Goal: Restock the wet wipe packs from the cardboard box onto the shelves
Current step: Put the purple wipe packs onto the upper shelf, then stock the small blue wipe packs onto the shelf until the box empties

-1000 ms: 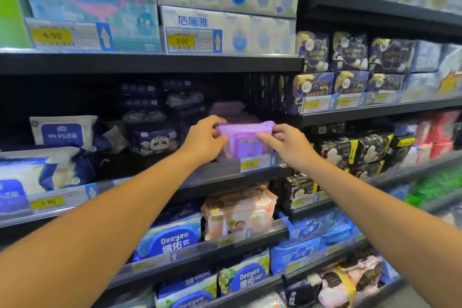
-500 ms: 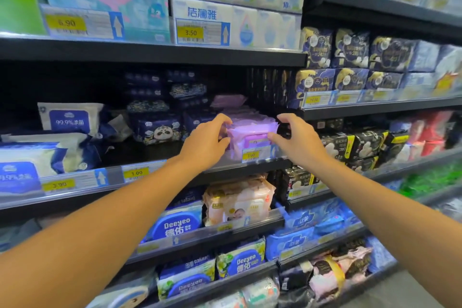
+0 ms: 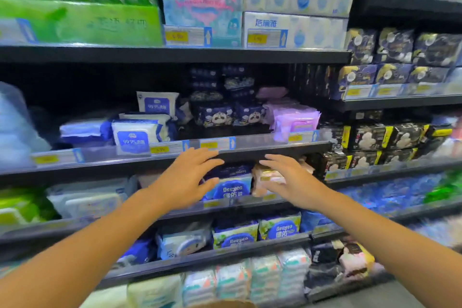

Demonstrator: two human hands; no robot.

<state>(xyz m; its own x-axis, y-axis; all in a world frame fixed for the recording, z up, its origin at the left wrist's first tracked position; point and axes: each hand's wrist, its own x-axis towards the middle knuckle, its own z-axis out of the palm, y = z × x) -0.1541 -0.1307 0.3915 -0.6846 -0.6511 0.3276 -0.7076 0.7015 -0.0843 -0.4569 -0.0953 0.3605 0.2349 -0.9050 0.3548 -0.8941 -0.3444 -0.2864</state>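
The purple wet wipe pack [image 3: 296, 122] stands at the front right of the middle shelf [image 3: 250, 151], behind the clear price rail, with more purple packs behind it. My left hand [image 3: 186, 177] and my right hand [image 3: 291, 181] hover below that shelf's edge, in front of the shelf underneath. Both hands have straight, spread fingers and hold nothing. The cardboard box shows only as a brown sliver [image 3: 222, 304] at the bottom edge.
Dark panda packs [image 3: 220, 116] and white-and-blue wipe packs [image 3: 136, 136] share the middle shelf. Blue Deeyeo packs [image 3: 231, 189] and a pink pack [image 3: 267, 179] sit on the shelf below. Tissue bundles fill the top shelf. Black packs line the right-hand bay [image 3: 380, 137].
Both hands have let go of the purple pack, which stays on the middle shelf. The hands have drawn back and down, fingers spread. The view has shifted left.
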